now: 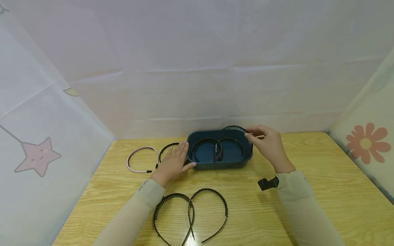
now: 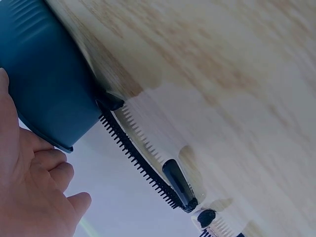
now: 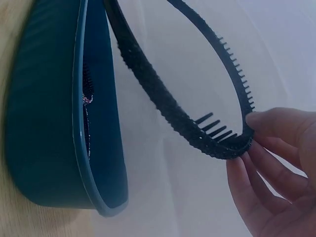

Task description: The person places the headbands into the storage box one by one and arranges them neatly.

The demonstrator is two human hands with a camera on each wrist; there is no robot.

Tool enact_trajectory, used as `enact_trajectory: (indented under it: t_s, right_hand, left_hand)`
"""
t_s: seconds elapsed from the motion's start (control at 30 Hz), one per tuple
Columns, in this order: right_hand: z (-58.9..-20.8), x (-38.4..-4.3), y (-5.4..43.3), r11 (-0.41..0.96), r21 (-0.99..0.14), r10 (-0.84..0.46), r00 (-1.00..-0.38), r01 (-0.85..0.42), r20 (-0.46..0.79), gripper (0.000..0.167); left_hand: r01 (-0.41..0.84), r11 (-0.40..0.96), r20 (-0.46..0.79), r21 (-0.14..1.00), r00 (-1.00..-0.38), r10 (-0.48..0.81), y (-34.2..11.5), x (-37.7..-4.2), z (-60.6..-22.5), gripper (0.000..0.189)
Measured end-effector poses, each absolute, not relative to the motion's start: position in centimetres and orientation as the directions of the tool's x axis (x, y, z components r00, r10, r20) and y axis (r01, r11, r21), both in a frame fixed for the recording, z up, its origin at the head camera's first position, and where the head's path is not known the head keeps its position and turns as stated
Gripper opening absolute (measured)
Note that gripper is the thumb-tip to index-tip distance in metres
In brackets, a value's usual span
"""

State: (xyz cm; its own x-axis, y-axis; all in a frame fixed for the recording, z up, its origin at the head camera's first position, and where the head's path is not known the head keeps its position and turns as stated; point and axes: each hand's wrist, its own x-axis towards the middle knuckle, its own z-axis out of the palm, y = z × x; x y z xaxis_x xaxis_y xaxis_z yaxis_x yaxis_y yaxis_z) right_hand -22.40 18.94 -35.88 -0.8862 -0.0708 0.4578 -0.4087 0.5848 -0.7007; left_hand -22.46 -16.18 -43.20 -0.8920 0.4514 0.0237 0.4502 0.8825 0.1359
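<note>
A dark blue oval bin (image 1: 224,166) stands near the back of the table. My left hand (image 1: 173,163) rests against its left end, fingers extended along the side and thumb near the front rim. My right hand (image 1: 268,143) pinches a black toothed headband (image 3: 170,106) at the bin's back right corner. That headband has a rough, beaded outer face, and its curve shows above the rim in the head view. Two dark headbands (image 1: 207,139) lie overlapping inside the bin, one with reddish glitter near its end.
A pink headband (image 1: 143,148) and a black headband (image 1: 168,146) lie left of the bin, the black one partly hidden by my left hand. Two dark toothed headbands (image 1: 226,205) overlap at the table's front. A white sheet (image 1: 184,85) hangs behind the wooden table (image 1: 307,164).
</note>
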Motion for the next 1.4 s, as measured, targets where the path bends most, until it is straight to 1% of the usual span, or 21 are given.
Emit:
enact_trajectory:
  t_s: [0.3,0.43,0.77,1.4]
  right_hand:
    - [-36.4,-24.3,18.3,0.576,-0.718,0.053,-0.858,-0.392,0.511,0.02]
    - [-36.9,-25.0,17.8,0.554,-0.744,0.076,-0.867,-0.374,0.493,0.019]
    - [-38.4,-26.0,17.1,0.577,-0.748,0.009,-0.913,-0.328,0.408,0.023]
    - [-40.9,-26.9,15.8,0.665,-0.701,-0.014,-0.942,-0.258,0.334,0.021]
  left_hand:
    - [0.445,0.885,0.009,0.137,-0.894,0.448,-16.2,-22.4,-43.1,0.091]
    - [0.444,0.887,0.01,0.13,-0.895,0.446,-16.1,-22.4,-43.1,0.091]
    - [0.443,0.886,0.013,0.134,-0.895,0.446,-16.1,-22.3,-43.0,0.091]
    - [0.448,0.885,0.021,0.124,-0.893,0.449,-16.3,-22.6,-43.5,0.09]
